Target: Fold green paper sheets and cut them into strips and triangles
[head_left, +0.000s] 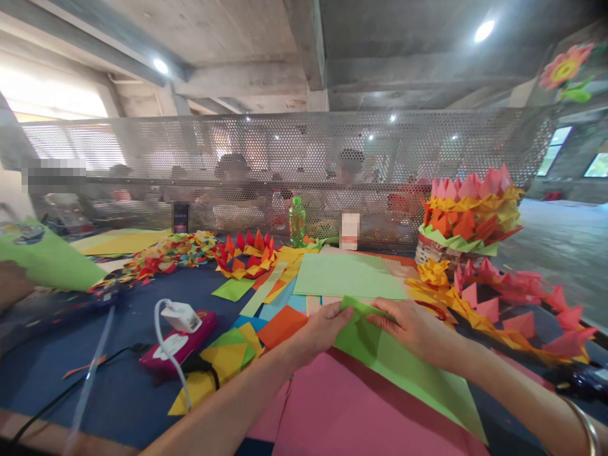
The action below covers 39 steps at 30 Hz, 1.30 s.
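Both my hands grip the far edge of a green sheet of paper (pixel 403 361), which slants down to the right. My left hand (pixel 327 326) pinches its far left corner. A little to the right, my right hand (pixel 403 326) has thumb and fingers closed on the same edge. Beneath the green sheet lies a large pink sheet of paper (pixel 327 405). Just beyond my hands rests a pale green sheet (pixel 349 275). An orange square of paper (pixel 284 326) lies left of my left hand, beside yellow and green pieces (pixel 228 361).
A magenta power strip (pixel 178 345) with a white charger (pixel 181 315) sits at left. Folded-paper rings (pixel 247 256) and a basket (pixel 430 250) of paper points stand around. Paper scraps (pixel 166 253), a green bottle (pixel 297 223) and a perforated metal screen (pixel 285 145) are farther back.
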### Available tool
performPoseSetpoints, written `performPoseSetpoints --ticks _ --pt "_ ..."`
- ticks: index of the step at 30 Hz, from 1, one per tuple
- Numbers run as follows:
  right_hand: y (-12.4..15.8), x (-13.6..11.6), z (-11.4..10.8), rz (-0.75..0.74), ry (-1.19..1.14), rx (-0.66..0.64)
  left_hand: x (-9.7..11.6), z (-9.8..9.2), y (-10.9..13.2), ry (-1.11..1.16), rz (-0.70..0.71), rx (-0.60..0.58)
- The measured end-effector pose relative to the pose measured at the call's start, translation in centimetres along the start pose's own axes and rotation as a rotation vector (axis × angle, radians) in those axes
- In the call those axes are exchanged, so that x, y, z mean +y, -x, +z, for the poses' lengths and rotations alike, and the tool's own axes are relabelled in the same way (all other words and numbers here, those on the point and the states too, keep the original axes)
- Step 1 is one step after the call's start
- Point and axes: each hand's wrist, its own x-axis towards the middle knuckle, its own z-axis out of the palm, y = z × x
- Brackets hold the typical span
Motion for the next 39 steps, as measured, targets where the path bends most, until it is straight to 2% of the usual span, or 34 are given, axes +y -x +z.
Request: performPoseSetpoints --ticks 12,20,28,32,39 --pt "0.0 0.1 0.1 -0.002 0.027 -0.006 -0.2 0.0 -0.1 0.016 0.01 0.015" --pt "0.0 0.2 0.0 0.015 -0.004 -0.026 0.1 0.3 0.0 0.021 -0.04 0.045" --pt "0.0 -0.2 -0.7 -0.031 -0.096 -0.013 1.3 -0.4 0.5 0.126 -0.1 -0.09" --pt "0.1 -0.6 -0.8 -0.075 -0.07 -0.018 1.7 -0.3 1.2 0.048 -0.159 -0.15" --pt "0.3 -0.9 -0.4 -0.133 0.037 0.006 1.1 0.1 1.2 0.019 -0.126 -0.145"
